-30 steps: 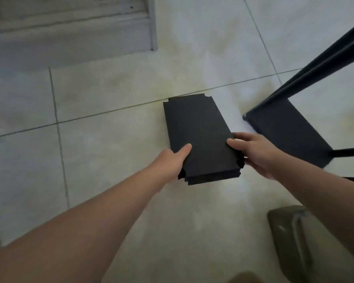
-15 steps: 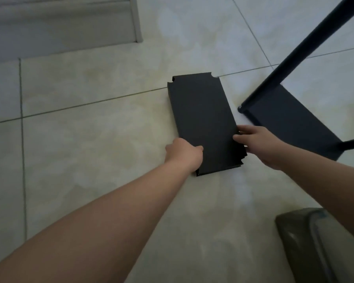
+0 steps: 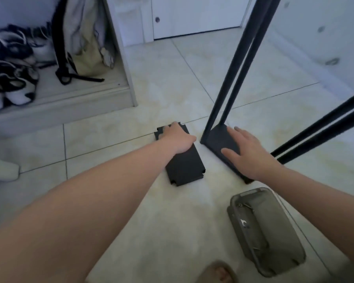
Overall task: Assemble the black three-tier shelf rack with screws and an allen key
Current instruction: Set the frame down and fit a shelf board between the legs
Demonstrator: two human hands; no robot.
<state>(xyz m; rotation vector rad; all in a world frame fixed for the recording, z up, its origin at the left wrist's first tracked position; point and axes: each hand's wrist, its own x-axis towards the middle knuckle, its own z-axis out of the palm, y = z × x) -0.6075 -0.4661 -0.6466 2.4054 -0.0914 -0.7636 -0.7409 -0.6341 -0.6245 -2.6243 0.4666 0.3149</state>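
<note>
Four rack poles (image 3: 237, 58), grey tray (image 3: 274, 231), shoes (image 3: 12, 82), bag (image 3: 84, 48)

I see left hand (image 3: 178, 139) move from near corner of stacked shelf panels (image 3: 185, 168) to far end, now lying on top. Right hand (image 3: 247, 152) quits stack, now spreads over rack's bottom shelf (image 3: 219, 137). My view tilts up: shoes (image 3: 10, 78), bag (image 3: 86, 37), door (image 3: 192, 13) enter frame.

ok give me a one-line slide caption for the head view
Left hand on the loose shelf panels, right hand spread over the rack's bottom shelf.
</note>
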